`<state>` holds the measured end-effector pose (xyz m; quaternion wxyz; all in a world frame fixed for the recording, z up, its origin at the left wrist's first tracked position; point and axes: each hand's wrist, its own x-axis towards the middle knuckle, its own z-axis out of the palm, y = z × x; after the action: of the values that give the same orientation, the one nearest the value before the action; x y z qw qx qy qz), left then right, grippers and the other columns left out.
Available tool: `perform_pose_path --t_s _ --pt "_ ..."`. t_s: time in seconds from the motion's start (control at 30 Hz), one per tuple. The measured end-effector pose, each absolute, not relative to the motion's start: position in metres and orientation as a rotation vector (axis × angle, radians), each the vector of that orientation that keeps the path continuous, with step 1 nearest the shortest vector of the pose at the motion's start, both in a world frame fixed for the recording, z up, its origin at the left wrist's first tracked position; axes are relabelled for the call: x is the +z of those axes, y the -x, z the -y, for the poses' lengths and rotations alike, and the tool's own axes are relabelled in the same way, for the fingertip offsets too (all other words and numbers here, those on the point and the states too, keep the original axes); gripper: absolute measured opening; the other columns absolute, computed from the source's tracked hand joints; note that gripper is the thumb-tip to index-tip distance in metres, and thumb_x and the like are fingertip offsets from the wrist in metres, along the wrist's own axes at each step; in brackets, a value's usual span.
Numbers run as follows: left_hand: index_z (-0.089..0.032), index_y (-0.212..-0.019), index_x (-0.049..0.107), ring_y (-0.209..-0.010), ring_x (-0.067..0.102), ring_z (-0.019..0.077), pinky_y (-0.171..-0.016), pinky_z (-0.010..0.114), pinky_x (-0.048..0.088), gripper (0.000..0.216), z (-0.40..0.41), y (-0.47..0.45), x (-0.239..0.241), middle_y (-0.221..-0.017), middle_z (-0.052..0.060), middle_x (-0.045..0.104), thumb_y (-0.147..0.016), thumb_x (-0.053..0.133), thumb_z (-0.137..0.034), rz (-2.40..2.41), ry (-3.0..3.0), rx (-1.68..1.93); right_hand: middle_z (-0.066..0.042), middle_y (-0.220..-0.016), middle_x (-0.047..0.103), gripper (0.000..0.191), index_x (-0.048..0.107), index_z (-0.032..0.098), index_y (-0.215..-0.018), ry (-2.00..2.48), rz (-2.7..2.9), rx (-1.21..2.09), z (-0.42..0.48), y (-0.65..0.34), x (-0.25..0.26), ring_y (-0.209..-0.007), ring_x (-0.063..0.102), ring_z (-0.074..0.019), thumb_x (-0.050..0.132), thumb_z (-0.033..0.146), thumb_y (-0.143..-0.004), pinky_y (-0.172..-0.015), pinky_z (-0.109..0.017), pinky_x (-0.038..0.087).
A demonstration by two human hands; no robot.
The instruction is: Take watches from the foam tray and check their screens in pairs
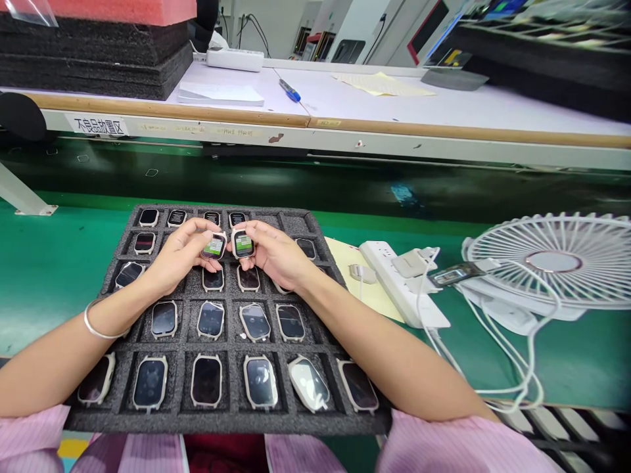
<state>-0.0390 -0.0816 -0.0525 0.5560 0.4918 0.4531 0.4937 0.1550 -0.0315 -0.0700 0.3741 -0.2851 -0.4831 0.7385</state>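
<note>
My left hand [183, 253] is closed on a smartwatch [214, 246] without a strap, its screen lit green and white. Beside it, my right hand [269, 249] grips a second smartwatch [243, 244], whose screen shows a similar green and white picture. Both watches are held side by side, screens up, above a dark grey foam tray [227, 418]. In the tray's compartments lie several more pale-framed watch bodies, among them a dark-screened watch [206, 381] in the front row. Some back-row watches, such as this one [177, 218], show lit text. My forearms hide parts of the tray.
Right of the tray are a white power strip [389, 269], a small charger [362, 272] on yellow paper, white cables [530, 355] and a white fan [552, 261]. A raised shelf [315, 105] behind carries black foam [98, 59] and a blue pen [290, 90].
</note>
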Motion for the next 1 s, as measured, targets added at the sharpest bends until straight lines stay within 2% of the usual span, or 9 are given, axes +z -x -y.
perform_pose_path --t_s 0.13,0.33,0.5,0.77,1.0 --pt "-0.018 -0.103 0.057 -0.058 0.072 0.0153 -0.057 0.025 0.06 0.03 0.0823 0.0396 -0.0505 -0.079 -0.001 0.071 -0.079 0.069 -0.032 -1.048 -1.118 1.16 -0.001 -0.082 0.074 0.042 0.062 0.02 -0.102 0.732 1.243 1.889 0.0323 -0.1556 -0.0683 -0.052 0.061 -0.0113 0.084 0.042 -0.074 -0.052 -0.024 0.05" --pt "-0.017 -0.105 0.056 -0.061 0.073 0.0154 -0.061 0.025 0.062 0.037 0.0827 0.0399 -0.0504 -0.086 0.002 0.075 -0.069 0.064 -0.02 -1.024 -1.115 1.139 -0.002 -0.088 0.076 0.045 0.061 0.019 -0.105 0.735 1.319 1.832 0.0325 -0.157 -0.0727 -0.053 0.062 -0.0097 0.086 0.037 -0.072 -0.051 -0.022 0.047" --pt "-0.017 -0.105 0.057 -0.06 0.073 0.0147 -0.061 0.025 0.062 0.037 0.0824 0.0405 -0.05 -0.083 0.0 0.073 -0.069 0.064 -0.019 -0.995 -1.122 1.136 -0.002 -0.089 0.075 0.044 0.06 0.019 -0.105 0.721 1.353 1.802 0.0317 -0.1574 -0.0754 -0.053 0.06 -0.0088 0.085 0.037 -0.074 -0.051 -0.022 0.046" --pt "-0.017 -0.103 0.057 -0.06 0.073 0.0149 -0.06 0.025 0.063 0.029 0.0826 0.0396 -0.0505 -0.082 -0.001 0.071 -0.076 0.066 -0.021 -1.021 -1.136 1.158 0.002 -0.088 0.072 0.044 0.059 0.021 -0.107 0.684 1.374 1.821 0.0343 -0.1573 -0.0705 -0.058 0.061 -0.0101 0.081 0.021 -0.069 -0.055 -0.024 0.049" --pt "-0.017 -0.103 0.057 -0.06 0.073 0.0157 -0.059 0.026 0.062 0.029 0.0823 0.0408 -0.0497 -0.082 0.0 0.07 -0.077 0.067 -0.026 -1.023 -1.134 1.172 0.0 -0.088 0.071 0.042 0.058 0.021 -0.109 0.693 1.384 1.836 0.0348 -0.1582 -0.0682 -0.06 0.065 -0.0127 0.078 0.024 -0.072 -0.06 -0.027 0.05"
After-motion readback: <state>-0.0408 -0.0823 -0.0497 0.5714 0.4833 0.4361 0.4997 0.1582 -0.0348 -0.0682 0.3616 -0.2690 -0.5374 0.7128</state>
